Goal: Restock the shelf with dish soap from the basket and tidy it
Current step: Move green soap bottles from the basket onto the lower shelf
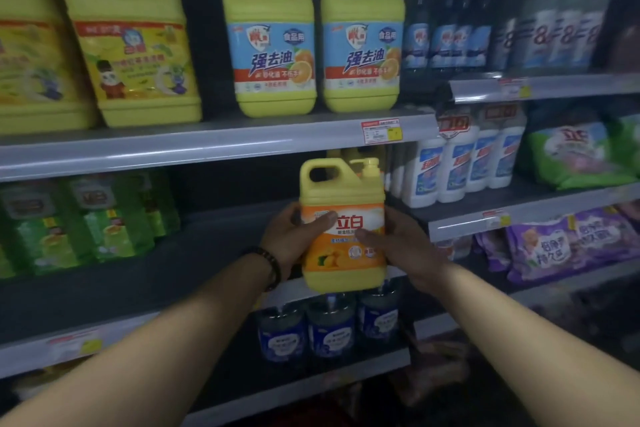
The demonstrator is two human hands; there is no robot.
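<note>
Yellow plastic makes up the dish soap jug, which is held upright between the two grips at the front of the middle shelf. The left grip is clamped on the jug's left side, with its thumb laid across the orange label. The right grip is clamped on the right side, and its thumb is pressed to the label as well. A pump cap is seen at the jug's top, well above both grips. Whether the base rests on the shelf cannot be told, since it sits level with the shelf's front edge.

A dark beaded bracelet is worn just behind the left grip. Directly above the grips, on the upper shelf, two yellow jugs with blue labels are stood side by side. Green bottles are ranged well to the left of the left grip. White bottles are found above and to the right of the right grip, with purple bags farther right. Just below the grips, blue bottles are lined up on a lower shelf.
</note>
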